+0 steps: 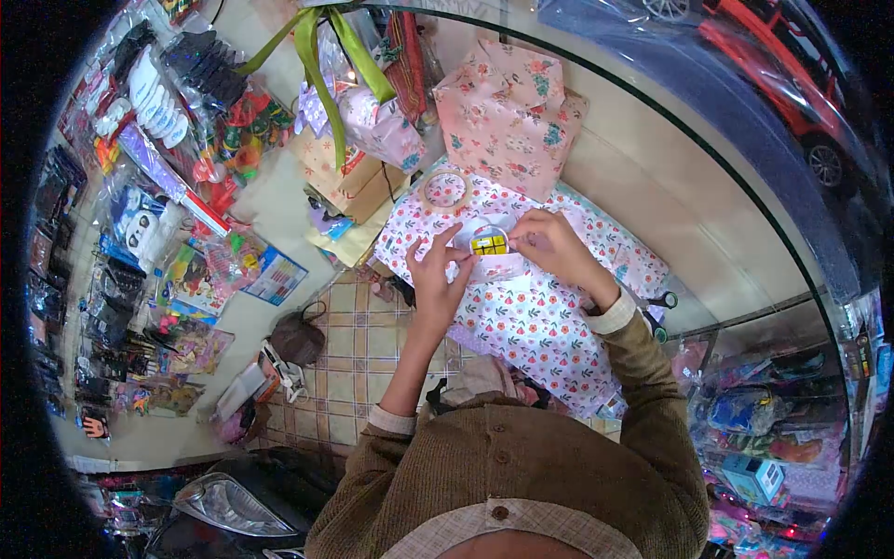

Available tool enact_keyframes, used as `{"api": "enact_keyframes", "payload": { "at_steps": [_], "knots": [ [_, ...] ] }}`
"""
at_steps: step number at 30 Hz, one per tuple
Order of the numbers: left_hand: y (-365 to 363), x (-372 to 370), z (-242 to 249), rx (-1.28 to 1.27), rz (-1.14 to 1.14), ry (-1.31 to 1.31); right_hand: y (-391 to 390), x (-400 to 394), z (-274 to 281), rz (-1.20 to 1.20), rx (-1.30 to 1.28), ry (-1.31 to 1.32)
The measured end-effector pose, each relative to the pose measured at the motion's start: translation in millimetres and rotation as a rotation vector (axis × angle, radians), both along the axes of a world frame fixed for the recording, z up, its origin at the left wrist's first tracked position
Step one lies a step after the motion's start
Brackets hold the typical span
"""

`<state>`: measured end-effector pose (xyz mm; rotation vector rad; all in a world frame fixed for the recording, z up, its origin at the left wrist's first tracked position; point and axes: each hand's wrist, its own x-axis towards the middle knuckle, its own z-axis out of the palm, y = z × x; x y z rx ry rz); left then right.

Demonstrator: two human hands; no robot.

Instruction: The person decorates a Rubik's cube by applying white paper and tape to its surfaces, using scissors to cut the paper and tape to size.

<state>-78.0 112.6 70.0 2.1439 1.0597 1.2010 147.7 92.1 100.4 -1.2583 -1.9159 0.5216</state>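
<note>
A small boxed puzzle cube [488,244] sat on a sheet of floral wrapping paper [531,317] spread across the glass counter [652,177], held between both of the person's hands. The left hand [438,275] lay just left of the box, its fingers spread and curled, fingertips touching the clear packaging. The right hand [549,244] pressed in from the right, its fingers drawn together and apparently pinching the box's edge (the fisheye view made the exact grip hard to read). Both hands were equally near; the box lay directly between them. A tape roll [445,191] rested on the paper just beyond the left hand, and scissors [659,303] sat at the sheet's right edge.
</note>
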Motion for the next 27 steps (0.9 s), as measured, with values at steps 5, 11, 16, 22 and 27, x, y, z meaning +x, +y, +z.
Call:
{"api": "enact_keyframes", "payload": {
  "at_steps": [5,11,16,22,27],
  "knots": [
    [-1,1,0,0.018,0.014,0.009,-8,1,3,0.050,0.063,0.009],
    [-6,4,2,0.030,0.047,0.010,-13,-3,-2,-0.055,-0.018,0.075],
    [-7,4,-1,0.043,0.062,0.055,-23,-12,1,-0.139,0.095,-0.106],
    [-5,4,-2,0.073,0.079,0.061,-26,-12,5,-0.137,0.065,-0.122],
    [0,1,-2,0.044,0.002,0.038,-19,-4,-6,-0.080,-0.005,-0.034]
  ]
}}
